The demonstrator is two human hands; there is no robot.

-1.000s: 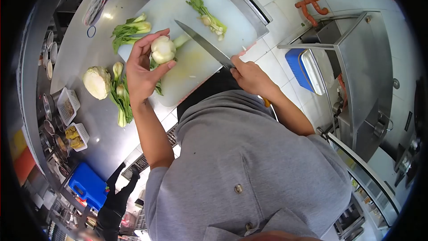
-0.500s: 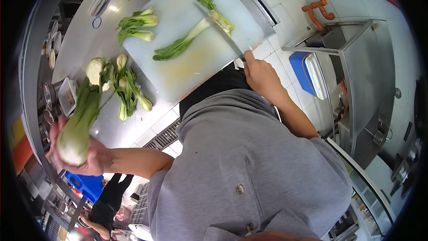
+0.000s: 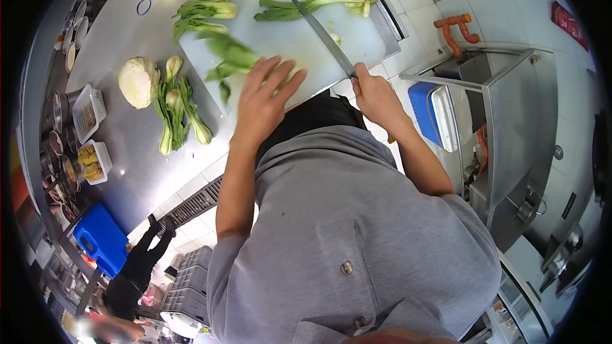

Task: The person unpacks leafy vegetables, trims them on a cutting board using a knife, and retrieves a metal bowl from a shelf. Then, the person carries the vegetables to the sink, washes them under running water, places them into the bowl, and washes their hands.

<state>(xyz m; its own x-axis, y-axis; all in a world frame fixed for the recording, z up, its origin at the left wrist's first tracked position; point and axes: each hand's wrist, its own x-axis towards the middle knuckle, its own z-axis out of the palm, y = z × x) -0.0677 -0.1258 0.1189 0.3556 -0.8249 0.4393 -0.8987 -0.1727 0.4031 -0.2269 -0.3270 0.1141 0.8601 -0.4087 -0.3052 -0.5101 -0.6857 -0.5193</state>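
Observation:
My right hand [image 3: 381, 97] is closed round the handle of a long kitchen knife [image 3: 323, 35], whose blade slants over the cutting board [image 3: 299, 92]. My left hand [image 3: 262, 99] is over the board's near left part, its fingers spread. By those fingertips lies a bok choy [image 3: 233, 54], blurred by motion, its base partly hidden by the hand. Farther back on the board, cut bok choy [image 3: 319, 2] stretches to the right edge, partly behind the knife tip. More bok choy pieces [image 3: 207, 9] rest at the board's left edge.
Left of the board, a cauliflower-like pale round vegetable [image 3: 138, 81] and a group of bok choy [image 3: 175, 111] lie on the steel table [image 3: 127, 146]. White baskets [image 3: 89, 114] stand at the table's left edge. A person in black [image 3: 131, 274] is at lower left.
My left hand has brought the bok choy from the far left onto the board and its fingers have spread. The cut bok choy has moved toward the board's right edge. The knife stays in my right hand.

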